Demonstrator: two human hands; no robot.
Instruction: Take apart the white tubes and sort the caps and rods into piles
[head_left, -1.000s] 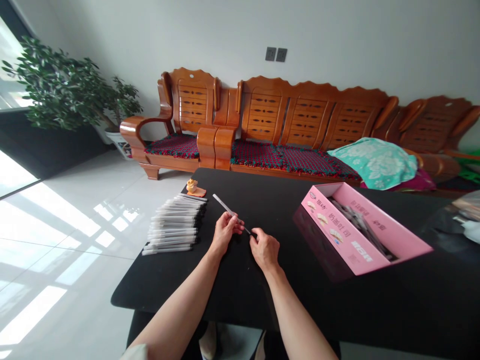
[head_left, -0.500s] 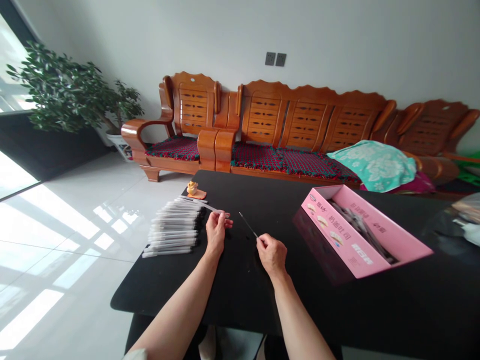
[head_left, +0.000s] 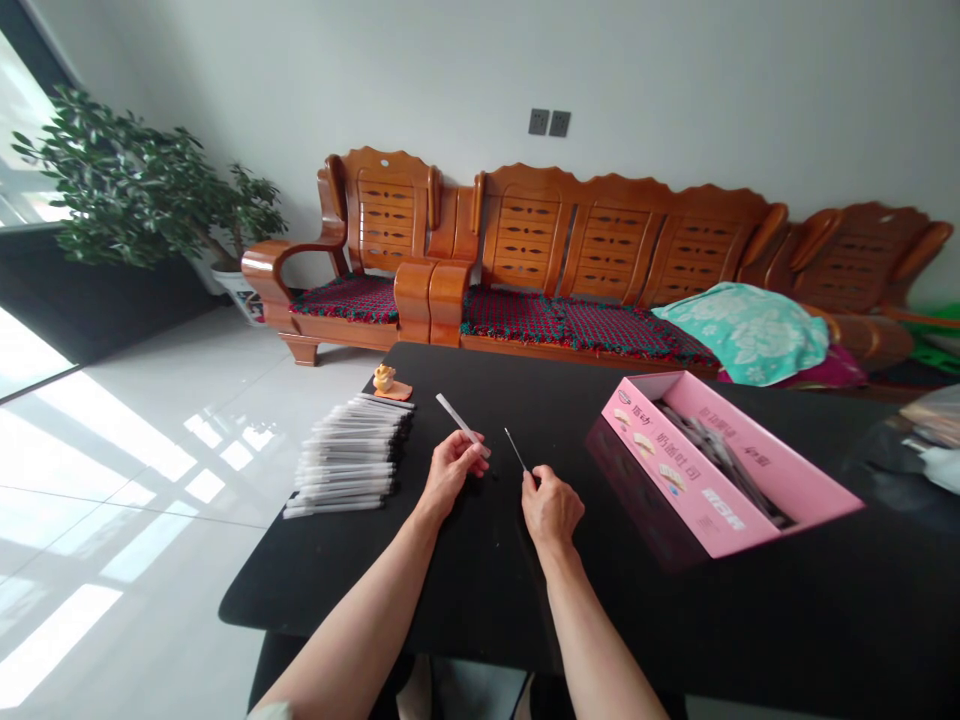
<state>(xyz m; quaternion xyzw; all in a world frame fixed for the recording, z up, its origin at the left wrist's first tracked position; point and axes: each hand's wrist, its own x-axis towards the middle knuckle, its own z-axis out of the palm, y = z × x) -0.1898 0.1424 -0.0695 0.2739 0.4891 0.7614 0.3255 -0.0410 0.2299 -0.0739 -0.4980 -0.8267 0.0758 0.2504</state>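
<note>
Above the table (head_left: 480,590), a white tube (head_left: 454,414) is pinched in the left hand's (head_left: 452,472) fingers. A thin rod (head_left: 515,448), just right of it, is clamped in the right hand's (head_left: 553,507) fingers. Pens (head_left: 349,457) are lined up left; a box (head_left: 691,478) is set right.

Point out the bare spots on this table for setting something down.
Bare table lies beyond the left hand and right hand, between the toy and pink box, and at the near-left corner, bordered by the row of sticks and left forearm. Crowded: the row itself, the box, and mid-table, where the hands hold a tube and a thin rod.
</note>
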